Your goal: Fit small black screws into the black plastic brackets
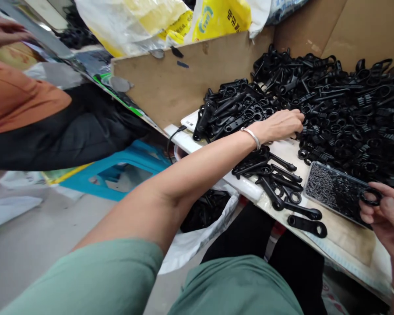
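Note:
My left hand (284, 124) reaches across to the near edge of a big heap of black plastic parts (348, 118). Its fingers curl down among them, and what they grip, if anything, is hidden. At the right, my right hand (389, 210) pinches a black plastic ring (371, 197) between thumb and fingers. The ring is just over the right end of a clear plastic box (335, 190) filled with small dark pieces. Several black handle-shaped parts (272, 192) lie loose below my left forearm, and one flat part (307, 226) is closest to the table's front edge.
A smaller pile of black handles (233, 107) lies against a cardboard wall (190, 74). Below the table's edge is a white sack (190, 247) with black parts inside. A blue stool (118, 170) and a co-worker in an orange top (22, 94) are at the left.

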Available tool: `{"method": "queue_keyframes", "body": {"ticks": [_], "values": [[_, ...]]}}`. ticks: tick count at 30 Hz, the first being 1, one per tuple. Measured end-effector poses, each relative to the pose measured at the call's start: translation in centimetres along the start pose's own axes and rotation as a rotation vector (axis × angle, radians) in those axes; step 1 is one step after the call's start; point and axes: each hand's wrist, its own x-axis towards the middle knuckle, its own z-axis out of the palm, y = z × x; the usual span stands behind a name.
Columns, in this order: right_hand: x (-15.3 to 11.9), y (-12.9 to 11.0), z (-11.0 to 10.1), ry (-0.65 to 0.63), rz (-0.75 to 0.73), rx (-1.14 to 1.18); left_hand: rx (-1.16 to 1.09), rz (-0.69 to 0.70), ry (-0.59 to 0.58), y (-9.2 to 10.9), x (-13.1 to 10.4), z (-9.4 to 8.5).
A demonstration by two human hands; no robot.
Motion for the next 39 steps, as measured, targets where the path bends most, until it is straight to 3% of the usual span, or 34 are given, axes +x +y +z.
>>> {"method": "queue_keyframes", "body": {"ticks": [5,7,10,12,14,15,17,20,22,25,32,36,39], "values": [[-1.9,0.5,0.5,-0.046,0.025,0.051,-0.293,-0.204,0.115,-0.1,-0.6,0.1],[-2.6,0.6,0.6,-0.069,0.004,0.07,-0.375,-0.318,0.215,0.2,-0.4,0.0],[-3.6,0.7,0.2,-0.033,-0.049,0.092,-0.576,-0.525,0.412,0.9,-0.3,-1.2],[-4.1,0.8,-0.1,0.001,-0.083,0.071,-0.806,-0.632,0.478,1.8,-0.7,-2.5],[-4.6,0.9,-0.2,-0.004,-0.081,0.043,-1.064,-0.652,0.426,3.4,-1.5,-3.7],[-4.9,0.9,-0.1,-0.015,-0.072,0.038,-1.164,-0.653,0.453,4.6,-2.0,-4.0],[-5.6,0.9,0.6,-0.032,-0.075,0.057,-1.279,-0.603,0.399,7.6,-3.0,-4.2],[-6.9,1.1,2.5,-0.042,-0.153,0.115,-1.308,-0.488,0.291,13.1,-4.1,-3.1],[-7.8,1.5,3.6,-0.021,-0.183,0.127,-1.295,-0.417,0.28,16.6,-4.5,-2.2],[-9.0,2.5,4.3,0.091,-0.13,0.1,-1.206,-0.456,0.211,20.2,-4.5,-1.1],[-10.2,4.8,3.0,0.252,-0.043,0.233,-1.003,-0.396,0.017,22.9,-5.3,-1.4],[-10.5,5.4,3.0,0.273,-0.087,0.167,-1.142,-0.315,-0.074,23.3,-6.4,-1.7],[-10.7,5.1,3.1,0.321,-0.151,0.077,-1.347,-0.277,-0.1,23.6,-7.1,-0.6]]}}
